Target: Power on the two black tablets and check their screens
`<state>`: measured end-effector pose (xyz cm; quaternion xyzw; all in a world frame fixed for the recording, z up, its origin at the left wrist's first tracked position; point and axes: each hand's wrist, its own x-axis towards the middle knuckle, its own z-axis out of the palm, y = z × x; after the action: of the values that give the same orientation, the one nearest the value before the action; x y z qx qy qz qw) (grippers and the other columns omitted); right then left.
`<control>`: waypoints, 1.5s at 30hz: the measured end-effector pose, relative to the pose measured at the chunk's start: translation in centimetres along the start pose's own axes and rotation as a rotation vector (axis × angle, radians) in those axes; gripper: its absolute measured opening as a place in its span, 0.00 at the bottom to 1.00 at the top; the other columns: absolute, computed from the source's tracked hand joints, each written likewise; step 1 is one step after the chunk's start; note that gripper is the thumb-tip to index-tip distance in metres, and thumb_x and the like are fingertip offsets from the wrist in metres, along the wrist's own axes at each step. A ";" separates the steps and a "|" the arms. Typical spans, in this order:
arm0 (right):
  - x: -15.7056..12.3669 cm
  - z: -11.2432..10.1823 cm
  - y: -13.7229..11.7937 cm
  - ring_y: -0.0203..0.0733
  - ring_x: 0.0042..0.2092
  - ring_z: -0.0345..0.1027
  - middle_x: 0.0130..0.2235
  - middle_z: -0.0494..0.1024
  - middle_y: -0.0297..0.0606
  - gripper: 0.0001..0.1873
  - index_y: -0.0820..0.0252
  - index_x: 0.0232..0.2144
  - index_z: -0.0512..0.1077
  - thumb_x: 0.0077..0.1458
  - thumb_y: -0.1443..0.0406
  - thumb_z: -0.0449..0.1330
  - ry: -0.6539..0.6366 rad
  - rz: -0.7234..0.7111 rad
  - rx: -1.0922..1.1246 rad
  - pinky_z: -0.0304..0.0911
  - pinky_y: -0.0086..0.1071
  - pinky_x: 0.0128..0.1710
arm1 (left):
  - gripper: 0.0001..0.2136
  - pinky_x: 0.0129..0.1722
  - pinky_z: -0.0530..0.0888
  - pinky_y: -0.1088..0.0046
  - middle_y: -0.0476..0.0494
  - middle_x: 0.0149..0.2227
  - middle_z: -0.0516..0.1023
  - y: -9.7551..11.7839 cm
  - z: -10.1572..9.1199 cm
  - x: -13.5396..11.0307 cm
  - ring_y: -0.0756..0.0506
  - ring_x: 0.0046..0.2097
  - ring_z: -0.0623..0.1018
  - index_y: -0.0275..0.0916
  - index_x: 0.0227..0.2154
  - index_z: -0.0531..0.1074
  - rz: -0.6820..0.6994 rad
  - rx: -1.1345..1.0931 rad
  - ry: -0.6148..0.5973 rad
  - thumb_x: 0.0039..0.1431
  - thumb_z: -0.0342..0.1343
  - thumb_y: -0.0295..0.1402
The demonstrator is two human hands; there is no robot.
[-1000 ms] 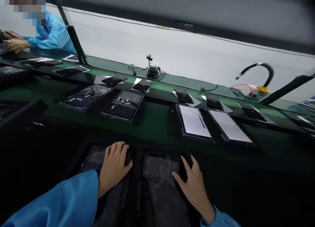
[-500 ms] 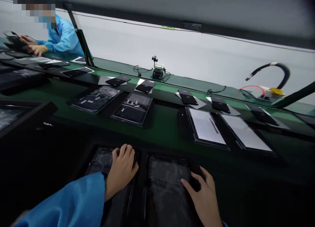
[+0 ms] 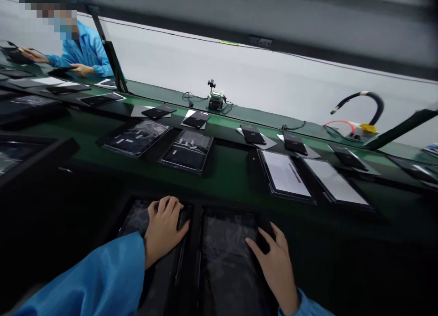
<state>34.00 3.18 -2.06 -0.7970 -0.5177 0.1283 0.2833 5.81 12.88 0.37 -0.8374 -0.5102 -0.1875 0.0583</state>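
Looking down through the head camera, I see my two hands resting on a pair of dark tablets that lie side by side at the near edge of the desk [image 3: 226,170]. My left hand [image 3: 164,229] lies palm-down on the left tablet [image 3: 135,218], fingers loosely together and curled over its far right corner, right at the seam between the two units. My right hand [image 3: 275,265] sits on the right tablet [image 3: 227,247], fingers spread and flat, fingertips touching its far right corner. Neither hand pinches or lifts anything; both only press on the film-covered screens.

The relation that counts: both tablets run with their long axis away from me, toward the green belt, and each lies directly under its own hand. The left hand is nearer the shared seam, the right hand nearer the outer edge of the pair, so I judge each unit belongs to the hand already on it, with no reaching across.

Farther out, well apart from my hands, two more dark tablets [image 3: 188,150] and two lit white screens [image 3: 285,173] lie in a row on the belt. A co-worker in a blue sleeve [image 3: 84,55] works at the far left.
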 end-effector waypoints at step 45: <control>-0.7 -4.1 5.0 0.53 0.59 0.54 0.61 0.58 0.42 0.28 0.60 0.54 0.64 0.61 0.52 0.39 0.122 -0.223 -0.298 0.57 0.51 0.54 | 0.41 0.51 0.66 0.40 0.35 0.60 0.52 -6.1 -1.3 -9.9 0.28 0.56 0.63 0.46 0.60 0.48 -0.353 -0.388 -0.112 0.47 0.51 0.60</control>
<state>39.47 -0.24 -1.77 -0.7742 -0.5979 -0.0302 0.2056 -3.92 7.15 -2.67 -0.7398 -0.6054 -0.2427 -0.1652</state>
